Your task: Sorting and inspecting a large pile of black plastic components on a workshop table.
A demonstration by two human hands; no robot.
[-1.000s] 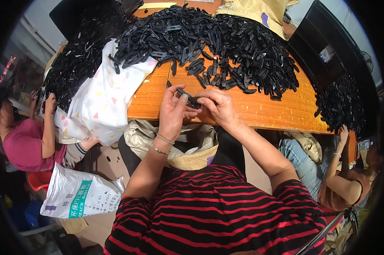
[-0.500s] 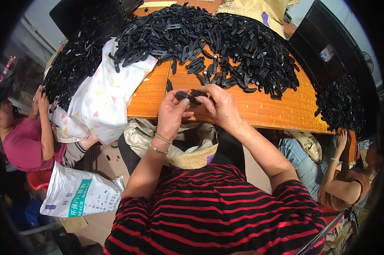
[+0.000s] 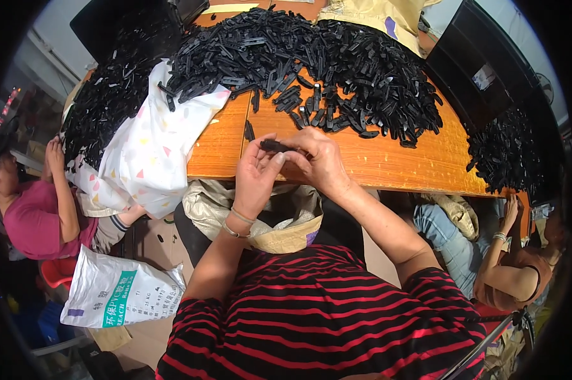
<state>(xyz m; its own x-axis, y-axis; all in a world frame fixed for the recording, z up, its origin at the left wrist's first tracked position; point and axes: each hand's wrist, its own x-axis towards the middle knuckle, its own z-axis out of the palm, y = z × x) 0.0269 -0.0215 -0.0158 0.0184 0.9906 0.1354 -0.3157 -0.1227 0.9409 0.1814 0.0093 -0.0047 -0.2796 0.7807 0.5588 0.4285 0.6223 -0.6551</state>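
Just past the table's front edge, both my hands meet around a small, long black plastic piece (image 3: 273, 146). My left hand (image 3: 255, 171) pinches its left end, thumb pointing up beside it. The fingers of my right hand (image 3: 320, 158) close over the right end and hide it. Whether one part or two joined parts lie between my fingers is not clear. Beyond my hands spreads a big heap of similar black plastic pieces (image 3: 260, 50), with a few loose ones near its front edge. Below my hands, an open woven sack (image 3: 282, 237) sits at my lap.
A white patterned cloth (image 3: 153, 142) hangs over the wooden table (image 3: 362, 164) at left. Another person (image 3: 45, 212) sits on the left, another (image 3: 520, 272) on the right, each beside black pieces. A printed white sack (image 3: 121, 291) stands on the floor. A tan sack (image 3: 374, 16) lies behind the heap.
Half a second ago, a dark piece showed at each hand with the fingers a little apart. Now my hands are closer together, and only one dark shape shows between them.
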